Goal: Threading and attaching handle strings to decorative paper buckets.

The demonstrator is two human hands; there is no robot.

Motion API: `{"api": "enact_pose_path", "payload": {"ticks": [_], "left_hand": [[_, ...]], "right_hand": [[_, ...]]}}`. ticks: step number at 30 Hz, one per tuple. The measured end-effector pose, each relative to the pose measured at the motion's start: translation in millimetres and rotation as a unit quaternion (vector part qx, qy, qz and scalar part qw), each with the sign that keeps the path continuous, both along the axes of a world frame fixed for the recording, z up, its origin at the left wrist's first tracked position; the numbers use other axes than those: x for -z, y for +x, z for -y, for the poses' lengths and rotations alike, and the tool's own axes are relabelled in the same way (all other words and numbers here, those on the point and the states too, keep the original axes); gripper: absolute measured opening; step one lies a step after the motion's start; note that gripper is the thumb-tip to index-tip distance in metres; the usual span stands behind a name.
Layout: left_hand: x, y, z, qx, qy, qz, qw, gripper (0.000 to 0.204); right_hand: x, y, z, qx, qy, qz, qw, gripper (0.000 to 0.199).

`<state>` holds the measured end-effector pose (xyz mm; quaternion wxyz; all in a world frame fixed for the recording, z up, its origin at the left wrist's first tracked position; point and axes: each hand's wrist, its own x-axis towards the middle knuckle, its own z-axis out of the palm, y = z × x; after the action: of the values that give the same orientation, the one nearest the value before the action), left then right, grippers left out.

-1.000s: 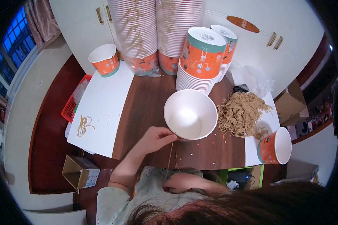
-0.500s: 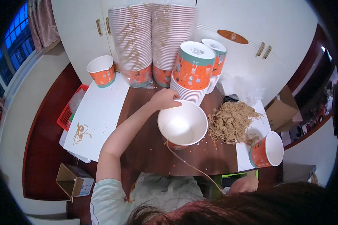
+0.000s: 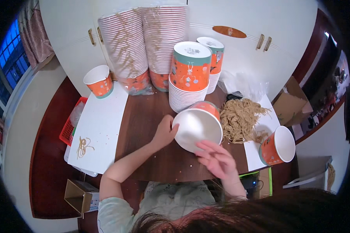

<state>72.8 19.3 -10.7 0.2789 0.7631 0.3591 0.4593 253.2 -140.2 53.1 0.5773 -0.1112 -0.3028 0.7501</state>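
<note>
A large paper bucket [image 3: 198, 128], white inside and orange outside, is tipped on the table with its mouth toward me. My left hand [image 3: 166, 130] is closed on the left side of its rim. At the lower right of the mouth is my right hand [image 3: 217, 158], fingers stretched out and slightly blurred; it overlaps the rim, and I cannot tell whether it touches. No cord shows clearly in either hand. Just behind the bucket stands a stack of nested buckets [image 3: 188, 95], topped by an upside-down orange bucket with a green band.
A tangled heap of tan cord [image 3: 241, 120] lies right of the bucket. Single buckets stand at far left [image 3: 101, 88] and right [image 3: 270, 149]. Tall bagged bucket stacks [image 3: 130, 54] rise at the back. Loose cord [image 3: 83, 147] lies on the white left section.
The bucket has tipped toward me and shifted right, my left hand moving with it. My right hand has risen from the lower edge to the rim. The cord hanging from the bucket no longer shows.
</note>
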Motion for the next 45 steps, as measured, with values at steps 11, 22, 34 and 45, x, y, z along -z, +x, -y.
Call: {"api": "enact_pose_path", "payload": {"ticks": [11,22,34,45], "left_hand": [[15.5,-13.8,29.2,0.004,-0.074,-0.057,0.996,0.032],[-2.1,-25.9,47.6,0.060,-0.081,-0.009,0.995,0.020],[2.1,-23.4,43.9,0.141,-0.304,0.003,0.942,0.020],[-5.2,-35.9,32.5,0.026,0.092,-0.141,0.985,0.010]], "right_hand": [[45.5,-37.5,-74.1,0.153,-0.252,-0.114,0.949,0.033],[60.2,-39.0,-87.8,0.162,-0.231,-0.106,0.953,0.035],[66.0,-38.6,-85.2,0.131,-0.177,-0.063,0.973,0.036],[68.4,-43.3,-83.9,0.155,0.125,0.579,0.791,0.029]]}}
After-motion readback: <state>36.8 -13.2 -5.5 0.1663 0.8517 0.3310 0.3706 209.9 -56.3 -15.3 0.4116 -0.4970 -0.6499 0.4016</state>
